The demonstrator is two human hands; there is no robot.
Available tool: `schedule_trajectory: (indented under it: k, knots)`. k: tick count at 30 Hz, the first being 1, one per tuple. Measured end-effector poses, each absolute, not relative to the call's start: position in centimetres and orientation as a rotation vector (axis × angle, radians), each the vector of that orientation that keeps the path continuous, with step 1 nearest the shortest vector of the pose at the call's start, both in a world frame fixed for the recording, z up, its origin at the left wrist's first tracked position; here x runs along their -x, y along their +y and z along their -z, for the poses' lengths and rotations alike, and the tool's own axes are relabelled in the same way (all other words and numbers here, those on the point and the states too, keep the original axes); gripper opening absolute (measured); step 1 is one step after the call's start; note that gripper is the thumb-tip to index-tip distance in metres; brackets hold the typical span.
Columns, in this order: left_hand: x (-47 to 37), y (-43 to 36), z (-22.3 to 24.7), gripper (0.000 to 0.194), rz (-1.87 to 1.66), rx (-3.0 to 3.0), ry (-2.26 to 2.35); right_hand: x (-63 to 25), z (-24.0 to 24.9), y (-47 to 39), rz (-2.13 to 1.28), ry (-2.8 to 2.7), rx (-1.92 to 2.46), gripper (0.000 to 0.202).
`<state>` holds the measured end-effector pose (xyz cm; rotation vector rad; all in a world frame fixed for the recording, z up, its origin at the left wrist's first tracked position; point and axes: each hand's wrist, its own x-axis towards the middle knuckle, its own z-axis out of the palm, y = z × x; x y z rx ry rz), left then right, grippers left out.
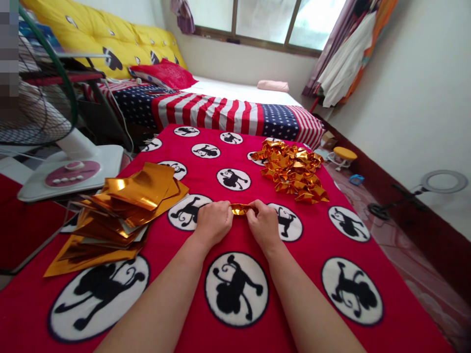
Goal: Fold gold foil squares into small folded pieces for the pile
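Red pillow on the bed

Two bare hands, the left hand and the right hand, appear with one folded gold strip, one pile of gold sheets and one heap of folded gold pieces, the members of both overlapping too closely to be counted. One red cloth displays seven monkey medallions whole, others only partly. Also visible are one fan, one bed, one red pillow, one pink bundle, one stool, one ring light and one window with three panes.
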<state>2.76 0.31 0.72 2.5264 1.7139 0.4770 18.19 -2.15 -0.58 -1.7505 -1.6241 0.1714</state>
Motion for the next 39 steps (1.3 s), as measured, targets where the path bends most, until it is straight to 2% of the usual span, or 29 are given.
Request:
schedule_trajectory:
  k: [10,16,39]
  knots:
    - [-2.73,0.35,-0.69,0.028,-0.466,-2.568,1.672,-17.77,0.32,-2.41,-0.117,-1.625,1.845,0.016]
    - [-2.64,0.37,-0.73,0.039,-0.453,-2.580,1.650,-17.59,-0.06,-2.54,-0.127,-1.634,1.883,0.017]
    - [-2.42,0.58,-0.60,0.040,-0.481,-2.485,1.647,-17.58,0.43,-2.55,-0.169,-1.621,1.816,0.019]
